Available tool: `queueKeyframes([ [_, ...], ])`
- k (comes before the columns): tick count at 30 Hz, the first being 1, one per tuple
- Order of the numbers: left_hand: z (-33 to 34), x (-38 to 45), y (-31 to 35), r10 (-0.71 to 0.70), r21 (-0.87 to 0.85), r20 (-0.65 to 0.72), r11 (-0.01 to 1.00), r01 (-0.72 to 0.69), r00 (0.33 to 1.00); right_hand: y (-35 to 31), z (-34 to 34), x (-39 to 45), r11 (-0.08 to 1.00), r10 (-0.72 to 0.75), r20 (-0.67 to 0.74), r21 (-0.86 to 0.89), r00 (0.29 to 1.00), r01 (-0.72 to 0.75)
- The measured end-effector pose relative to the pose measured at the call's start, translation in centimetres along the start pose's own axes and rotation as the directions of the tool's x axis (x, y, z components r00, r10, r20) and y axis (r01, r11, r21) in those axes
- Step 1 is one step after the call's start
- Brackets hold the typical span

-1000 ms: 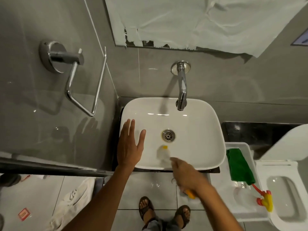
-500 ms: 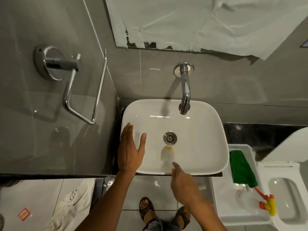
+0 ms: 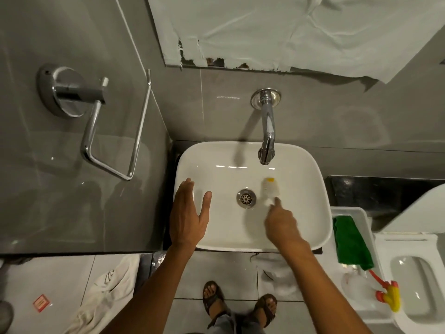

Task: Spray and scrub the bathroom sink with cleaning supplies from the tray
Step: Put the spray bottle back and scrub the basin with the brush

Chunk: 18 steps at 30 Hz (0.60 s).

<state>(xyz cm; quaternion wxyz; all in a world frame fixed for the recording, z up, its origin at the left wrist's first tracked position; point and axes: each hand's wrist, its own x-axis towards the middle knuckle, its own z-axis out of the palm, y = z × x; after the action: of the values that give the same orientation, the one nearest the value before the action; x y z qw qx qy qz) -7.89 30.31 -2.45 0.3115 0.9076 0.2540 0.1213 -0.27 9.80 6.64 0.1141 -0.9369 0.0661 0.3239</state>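
A white basin sink point(image 3: 305, 213) sits below a chrome tap point(image 3: 267, 131), with a metal drain point(image 3: 246, 198) in its middle. My right hand point(image 3: 281, 222) is inside the basin, shut on a scrub brush point(image 3: 269, 189) with white bristles and a yellow tip, pressed on the basin right of the drain. My left hand point(image 3: 187, 215) rests flat and open on the sink's left rim. A white tray point(image 3: 354, 210) to the right holds a green cloth point(image 3: 350, 242) and a clear spray bottle point(image 3: 356, 285) with a red and yellow trigger point(image 3: 389, 294).
A chrome towel holder point(image 3: 96, 131) juts from the grey tiled wall on the left. A white toilet point(image 3: 414, 280) stands at the right beside the tray. A white rag point(image 3: 106, 290) lies on the floor, and my sandalled feet point(image 3: 238, 302) stand below the sink.
My right hand has pushed the brush from the near side of the basin, past the drain, to the far right of it. My left hand stays on the rim.
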Motion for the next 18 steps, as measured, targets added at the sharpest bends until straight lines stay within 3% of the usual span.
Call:
queueKeyframes([
  [2, 0.0, 0.0, 0.0, -0.016, -0.001, 0.005, 1.0, 0.016, 1.0, 3.8, -0.1, -1.9, 0.993, 0.019, -0.013, -0.118, 1.0, -0.021],
  [5, 0.1, -0.1, -0.2, -0.002, 0.019, -0.031, 1.0, 0.003, 1.0, 6.1, 0.9, -6.6, 0.977, -0.004, 0.092, -0.212, 0.996, 0.023],
  [12, 0.2, 0.0, -0.4, 0.021, 0.082, -0.069, 0.996, -0.015, 0.997, -2.7, 3.1, -7.1, 0.951, -0.187, 0.33, -0.175, 0.926, 0.254],
  [16, 0.4, 0.1, -0.6, 0.045, 0.071, -0.096, 0.997, -0.038, 0.994, -8.5, 4.3, -4.0, 0.972, -0.232, 0.214, 0.078, 0.949, 0.221],
  [18, 0.6, 0.2, -0.5, 0.05, 0.064, -0.099, 0.997, -0.044, 0.994, -9.2, 3.5, -1.3, 0.975, -0.216, 0.131, 0.076, 0.968, 0.208],
])
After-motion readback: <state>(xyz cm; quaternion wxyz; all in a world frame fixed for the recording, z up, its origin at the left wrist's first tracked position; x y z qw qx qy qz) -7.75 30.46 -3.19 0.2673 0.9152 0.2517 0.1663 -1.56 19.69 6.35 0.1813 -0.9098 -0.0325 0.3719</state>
